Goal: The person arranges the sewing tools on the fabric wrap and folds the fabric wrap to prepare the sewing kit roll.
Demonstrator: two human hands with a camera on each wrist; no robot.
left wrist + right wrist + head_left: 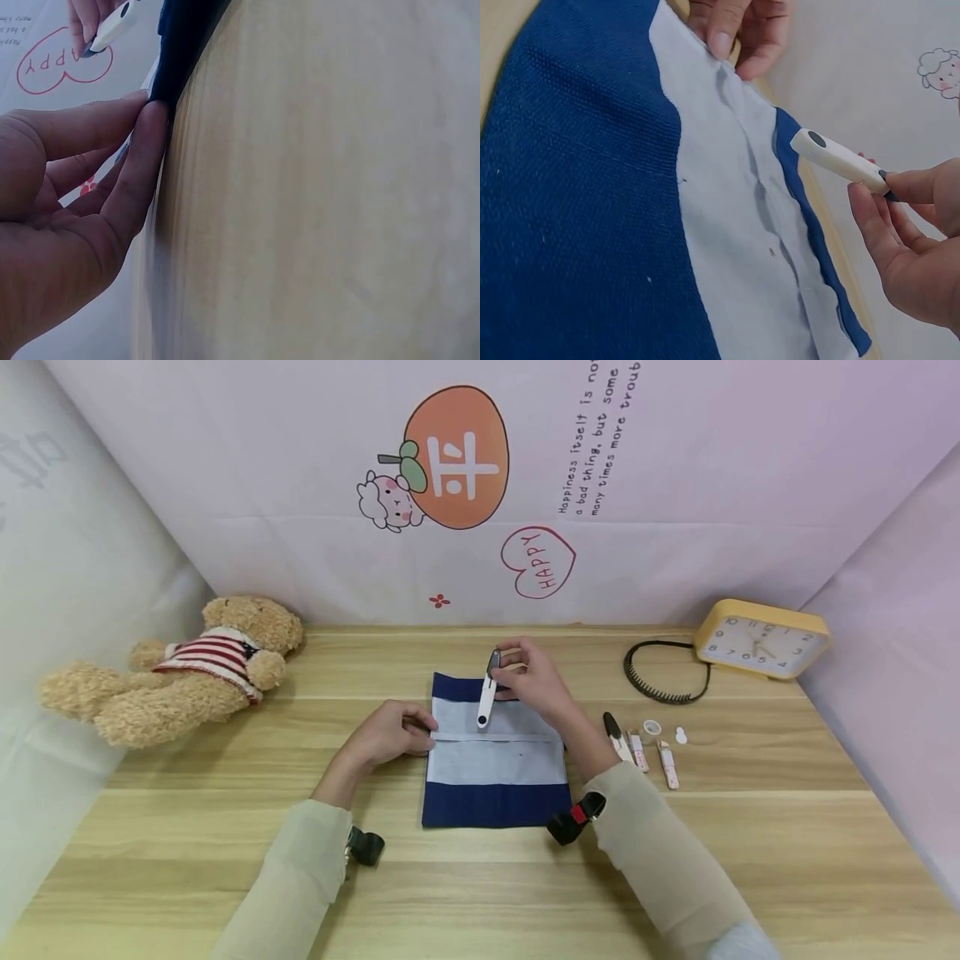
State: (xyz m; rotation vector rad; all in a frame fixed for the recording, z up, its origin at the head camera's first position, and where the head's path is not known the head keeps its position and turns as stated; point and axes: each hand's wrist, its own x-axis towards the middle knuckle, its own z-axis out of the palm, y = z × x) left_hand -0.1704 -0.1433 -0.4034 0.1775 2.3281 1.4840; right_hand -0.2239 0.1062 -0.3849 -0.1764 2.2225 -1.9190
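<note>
A blue cloth piece (495, 806) with a pale grey-white middle panel (487, 764) lies on the table, a seam or opening running across the panel. At its left edge, my left hand (390, 731) pinches the cloth between thumb and fingers; the left wrist view shows the dark blue edge (180, 45) at those fingertips. Over the panel's upper part, my right hand (528, 672) holds a slim white tool (487, 697) by its dark grey end. The tool's white end, marked with a black dot, points down toward the cloth, as the right wrist view also shows.
Right of the cloth lie another white tool with a dark end (612, 727), two small pink-patterned clippers (667, 766), a white ring (652, 720) and a small white piece (681, 736). Behind are a black toothed hairband (663, 697) and yellow clock (765, 639); a teddy bear (187, 685) lies left.
</note>
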